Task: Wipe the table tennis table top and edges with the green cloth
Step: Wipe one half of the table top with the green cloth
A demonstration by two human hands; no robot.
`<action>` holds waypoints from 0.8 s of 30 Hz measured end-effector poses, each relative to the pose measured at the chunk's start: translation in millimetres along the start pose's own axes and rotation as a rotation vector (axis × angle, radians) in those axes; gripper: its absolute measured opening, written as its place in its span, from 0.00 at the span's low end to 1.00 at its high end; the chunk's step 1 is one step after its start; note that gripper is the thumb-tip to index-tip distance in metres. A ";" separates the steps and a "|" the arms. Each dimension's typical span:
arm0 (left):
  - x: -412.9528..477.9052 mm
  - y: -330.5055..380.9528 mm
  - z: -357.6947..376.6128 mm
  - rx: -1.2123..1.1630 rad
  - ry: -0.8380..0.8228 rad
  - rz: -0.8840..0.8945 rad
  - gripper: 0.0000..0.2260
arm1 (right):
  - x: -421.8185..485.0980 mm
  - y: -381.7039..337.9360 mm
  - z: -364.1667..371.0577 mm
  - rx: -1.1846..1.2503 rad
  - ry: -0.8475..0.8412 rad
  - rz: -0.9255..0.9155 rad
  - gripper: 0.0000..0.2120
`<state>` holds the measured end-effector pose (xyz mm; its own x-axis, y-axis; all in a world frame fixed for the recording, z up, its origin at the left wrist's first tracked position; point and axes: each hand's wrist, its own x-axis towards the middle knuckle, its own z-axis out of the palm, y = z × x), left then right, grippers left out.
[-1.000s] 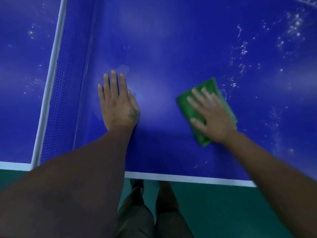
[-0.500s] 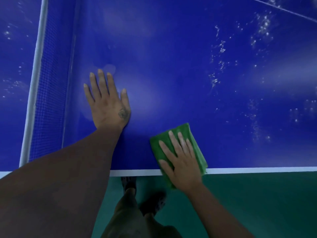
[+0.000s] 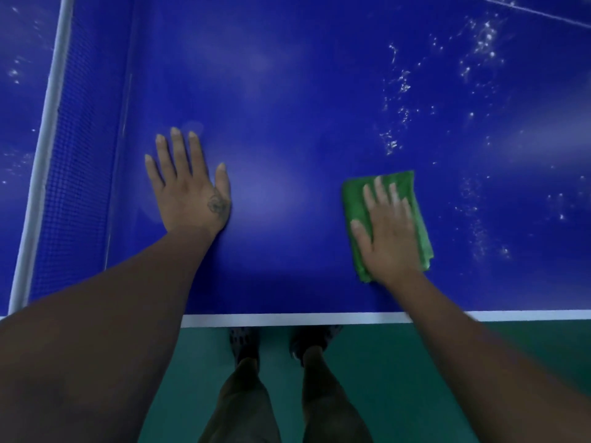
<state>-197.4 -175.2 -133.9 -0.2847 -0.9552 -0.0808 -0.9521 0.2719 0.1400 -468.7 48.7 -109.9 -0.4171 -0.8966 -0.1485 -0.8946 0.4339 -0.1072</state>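
Pressing flat on the green cloth (image 3: 353, 203), your right hand (image 3: 388, 238) keeps its fingers straight and close together, palm down, with nothing curled round the fabric. The cloth lies folded on the blue table (image 3: 287, 75), at about four o'clock from the middle of the view. Its near end stops short of the white edge line (image 3: 287, 319) that runs across at six o'clock.

Your left hand (image 3: 188, 190) lies at nine o'clock from the cloth, well apart from it — fingers straight and a little spread, palm flat on the top, holding nothing. The net (image 3: 73, 174) stands near that hand at its nine o'clock and runs from seven o'clock up to eleven, with a white band along its top.

Blue surface stretches open between your two hands and on toward twelve o'clock. At one and two o'clock from the cloth, white specks (image 3: 396, 91) are scattered over the top — they reach the right border of the view. Below the edge line you see green floor (image 3: 415, 378) and your shoes (image 3: 243, 343), close under the table's edge.
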 end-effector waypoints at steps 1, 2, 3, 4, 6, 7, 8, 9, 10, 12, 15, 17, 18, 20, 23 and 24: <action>-0.2 0.3 -1.3 -0.001 -0.018 -0.003 0.33 | -24.8 -6.3 5.4 0.014 -0.009 -0.056 0.33; 0.0 0.9 -2.0 0.000 -0.036 -0.006 0.33 | -47.6 -9.2 10.5 0.032 -0.024 -0.124 0.33; 0.7 2.3 -2.4 0.003 -0.054 -0.011 0.33 | -64.6 -7.7 14.2 0.049 -0.041 -0.196 0.33; 1.6 4.2 -3.2 0.002 -0.075 -0.021 0.32 | -74.3 -2.3 16.3 0.053 -0.060 -0.263 0.32; 3.0 11.8 -5.7 -0.009 -0.119 -0.062 0.31 | -70.5 15.7 14.5 0.035 -0.096 -0.405 0.32; 3.8 17.3 -7.2 -0.020 -0.135 -0.091 0.30 | -58.2 26.3 12.3 0.031 -0.114 -0.489 0.32; 3.3 24.1 -8.5 -0.033 -0.145 -0.121 0.30 | -40.6 36.6 9.6 0.032 -0.129 -0.581 0.32; 2.0 33.3 -9.5 -0.051 -0.145 -0.145 0.30 | -19.5 46.5 6.1 0.035 -0.140 -0.666 0.32; -1.3 45.4 -9.5 -0.067 -0.134 -0.160 0.31 | 3.8 56.7 2.5 0.034 -0.145 -0.728 0.32; -10.7 76.5 -5.8 -0.079 -0.105 -0.167 0.32 | 54.2 73.5 -4.6 0.025 -0.120 -0.751 0.32; -17.2 125.4 4.8 -0.051 -0.084 -0.161 0.33 | 127.2 80.5 -15.3 0.052 -0.002 -0.489 0.31; -11.2 151.6 8.7 -0.034 -0.086 -0.166 0.33 | 157.8 74.1 -20.6 0.053 0.055 -0.246 0.32; -4.3 162.5 10.1 -0.029 -0.088 -0.165 0.34 | 164.2 70.7 -20.3 0.044 0.063 -0.172 0.32; 13.1 177.8 12.2 -0.021 -0.085 -0.159 0.34 | 157.2 65.9 -16.0 0.024 0.075 -0.146 0.33; 38.9 190.6 16.1 -0.034 -0.028 -0.187 0.34 | 113.3 74.3 -7.5 0.051 0.076 -0.290 0.32; 44.4 192.8 19.5 -0.023 -0.002 -0.201 0.34 | 96.6 79.3 -4.1 0.084 0.065 -0.359 0.32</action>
<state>-395.8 -162.9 -129.8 -0.0892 -0.9897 -0.1117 -0.9870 0.0728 0.1432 -580.6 -3.9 -128.7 -0.0905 -0.9956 -0.0245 -0.9705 0.0937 -0.2221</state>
